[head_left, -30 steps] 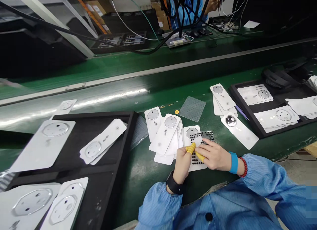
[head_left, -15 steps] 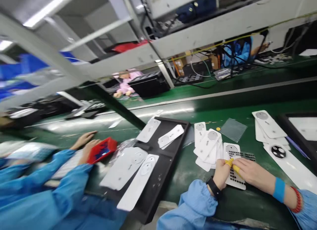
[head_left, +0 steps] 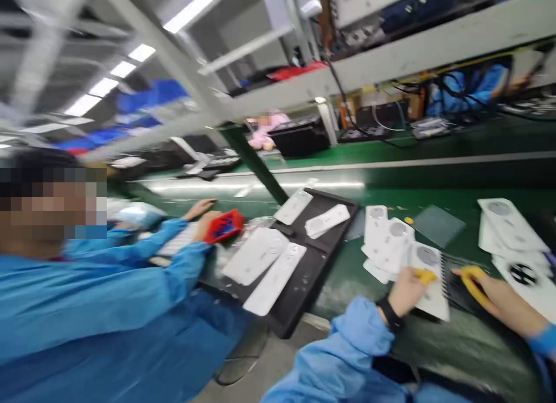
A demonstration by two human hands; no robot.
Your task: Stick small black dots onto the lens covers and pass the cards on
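A white panel (head_left: 435, 301) with a grey round patch lies in front of me. My left hand (head_left: 408, 292) is over its left side, yellow-covered fingertips closed together; anything between them is too small to make out. Just right of the panel, a clear sheet with black dots (head_left: 443, 275) appears blurred, its dotted edge along the panel. My right hand (head_left: 495, 296), also with yellow finger covers, is at the sheet's right side with curled fingers closed on it. Several similar white panels (head_left: 386, 244) overlap on the left.
More white panels (head_left: 506, 223) are stacked at the right. A black tray (head_left: 310, 270) with white panels stands left of my arms. Beyond it, a co-worker in blue sleeves (head_left: 191, 270) holds a red box (head_left: 226, 224). A clear bag (head_left: 439, 224) lies behind the panels; a green post (head_left: 256, 160) rises behind the tray.
My hands have moved apart, the right one going rightward. The dotted sheet has shifted right off the white panel. My view has turned left, bringing the co-worker further into sight.
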